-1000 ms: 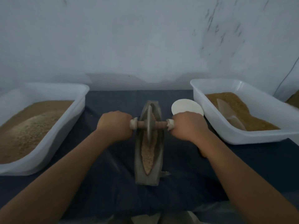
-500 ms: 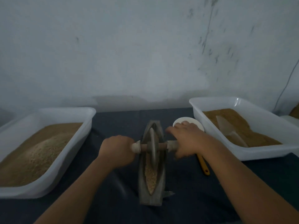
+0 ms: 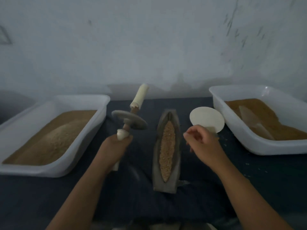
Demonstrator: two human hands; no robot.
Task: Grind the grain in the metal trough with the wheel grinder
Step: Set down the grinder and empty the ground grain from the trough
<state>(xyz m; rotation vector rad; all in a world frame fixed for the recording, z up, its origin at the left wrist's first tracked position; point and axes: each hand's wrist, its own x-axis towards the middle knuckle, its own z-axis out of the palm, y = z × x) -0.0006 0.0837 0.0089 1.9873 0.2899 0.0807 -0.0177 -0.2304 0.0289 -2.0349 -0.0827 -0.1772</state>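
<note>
You lifted the wheel grinder (image 3: 129, 122) out of the metal trough (image 3: 156, 156) at frame centre, left hand (image 3: 116, 146) gripping its handle, right hand (image 3: 202, 143) released (loosely curled, seemingly empty), so grinding of the grain (image 3: 167, 146) paused.

Wheel grinder lifted out, my right hand let go.

My left hand (image 3: 114, 148) alone now grips one handle of the wheel grinder (image 3: 129, 122), raised clear of the metal trough (image 3: 156, 163); its axle slants up and away above my fist; my right hand (image 3: 202, 143) has left the other handle and hangs loosely curled; the grain (image 3: 167, 150) between my hands now lies uncovered.
</note>
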